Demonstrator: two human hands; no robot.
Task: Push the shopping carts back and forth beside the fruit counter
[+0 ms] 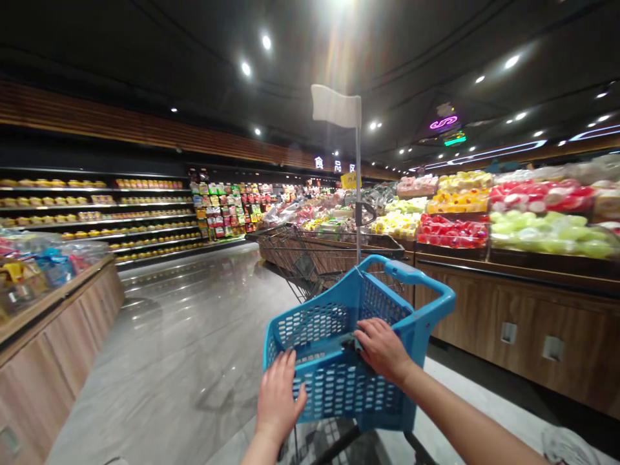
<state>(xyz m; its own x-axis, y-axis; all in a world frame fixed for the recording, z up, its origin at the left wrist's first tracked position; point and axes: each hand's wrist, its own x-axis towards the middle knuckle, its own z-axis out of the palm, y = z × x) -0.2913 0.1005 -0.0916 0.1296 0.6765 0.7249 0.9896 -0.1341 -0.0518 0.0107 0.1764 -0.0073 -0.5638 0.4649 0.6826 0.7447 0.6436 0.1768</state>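
Observation:
A small blue plastic shopping cart [339, 387] with perforated basket walls stands in front of me. My left hand [278, 394] lies against the cart's near left rim, fingers stretched out over the edge and thumb apart. Bent over the basket, the fingers of my right hand [382, 349] close around a small dark object [349, 343] whose kind I cannot make out. The cart's looped blue handle [411, 274] rises on the far right. Above the basket, a white flag [336, 106] hangs from a thin upright pole [358, 168].
A dark wire cart [305, 258] stands just beyond the blue one. Wrapped fruit or sweets fill the wood-fronted display [523, 310] on the right. Another wood-fronted counter [62, 329] flanks the aisle on the left. Stocked shelves [97, 206] line the back wall above grey floor [179, 349].

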